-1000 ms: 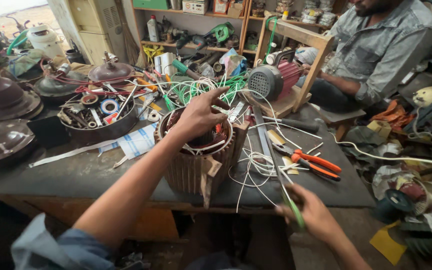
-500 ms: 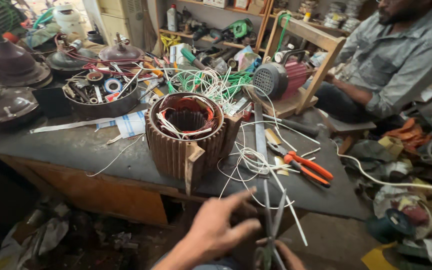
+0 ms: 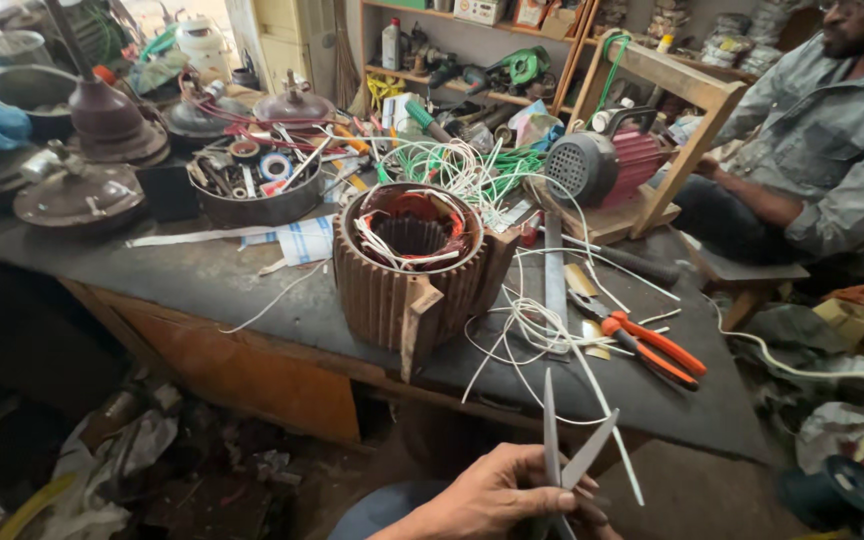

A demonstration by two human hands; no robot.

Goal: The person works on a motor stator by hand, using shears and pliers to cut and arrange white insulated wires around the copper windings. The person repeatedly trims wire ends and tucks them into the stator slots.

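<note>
A dark workbench [image 3: 202, 275] spans the view, cluttered along its back edge. A co-worker [image 3: 822, 150] in a grey shirt sits at the far right, beside a wooden stand [image 3: 652, 130] that carries a small red-and-grey motor [image 3: 602, 165]. Near the bench's front edge stands a ribbed brown stator [image 3: 407, 265], upright, its open top showing copper coils and white sleeving. Behind and left of it sits a dark bowl [image 3: 257, 205] of small parts, with domed metal housings [image 3: 77, 195] further left. A tangle of white wire [image 3: 527, 320] spills from the stator to the right and hangs over the bench's edge. Just right of the tangle lie orange-handled pliers [image 3: 652, 345], flat on the bench. At the bottom edge, below the bench, one hand [image 3: 492, 495] shows, and which hand it is cannot be told for sure; its fingers [image 3: 567, 500] are closed around two thin grey strips [image 3: 562, 450], which rise from the grip in a narrow V, well apart from the stator. The other hand is out of view.
</note>
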